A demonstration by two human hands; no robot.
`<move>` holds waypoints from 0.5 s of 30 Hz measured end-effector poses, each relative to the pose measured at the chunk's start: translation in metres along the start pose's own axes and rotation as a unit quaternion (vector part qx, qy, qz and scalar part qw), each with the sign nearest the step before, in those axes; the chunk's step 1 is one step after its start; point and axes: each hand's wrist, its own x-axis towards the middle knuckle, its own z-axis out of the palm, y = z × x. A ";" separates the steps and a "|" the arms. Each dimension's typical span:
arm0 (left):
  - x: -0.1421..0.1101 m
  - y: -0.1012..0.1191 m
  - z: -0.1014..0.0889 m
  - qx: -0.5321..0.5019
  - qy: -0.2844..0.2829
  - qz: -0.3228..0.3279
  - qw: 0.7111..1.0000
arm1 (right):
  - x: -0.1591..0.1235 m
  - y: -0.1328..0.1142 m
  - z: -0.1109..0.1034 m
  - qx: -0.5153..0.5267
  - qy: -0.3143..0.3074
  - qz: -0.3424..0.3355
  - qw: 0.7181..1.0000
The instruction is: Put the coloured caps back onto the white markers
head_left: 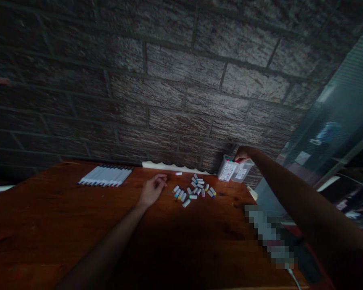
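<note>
My right hand [243, 154] reaches over the clear plastic boxes against the wall. Its fingers are pinched at the rim, on what looks like a marker, mostly hidden. Coloured marker ends [229, 160] show at the top of the left box [225, 172], and the right box [240, 174] stands beside it. My left hand [153, 189] rests on the table with its fingers loosely bent and apart, nothing visible in them. To its right lie several loose white caps [196, 187] with coloured ends. On its left is a row of white markers [105, 176], side by side.
A wooden table [63, 225] runs up to a dark brick wall [181, 88]. A white wavy-edged strip [175, 166] lies along the wall's foot. At the right edge are a blurred-out object [269, 237] with a cable [294, 278] and a translucent panel [314, 133].
</note>
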 end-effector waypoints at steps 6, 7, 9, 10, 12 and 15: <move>-0.001 0.003 -0.001 0.001 0.006 -0.003 1.000 | -0.004 -0.001 -0.004 -0.029 0.000 0.024 0.999; -0.001 0.004 -0.001 0.002 0.008 -0.004 1.000 | -0.004 -0.001 -0.005 -0.036 -0.001 0.020 0.999; -0.001 0.006 -0.001 -0.001 0.010 -0.003 1.000 | -0.005 -0.002 -0.008 -0.043 -0.006 0.003 0.999; -0.001 0.006 -0.001 -0.004 0.010 -0.002 1.000 | -0.006 -0.002 -0.009 -0.044 -0.010 -0.008 0.999; -0.001 0.006 -0.001 -0.010 0.011 0.000 1.000 | -0.008 -0.003 -0.010 -0.045 -0.020 -0.025 0.998; 0.000 0.004 -0.001 -0.013 0.008 0.003 1.000 | -0.009 -0.003 -0.010 -0.055 -0.015 -0.042 0.997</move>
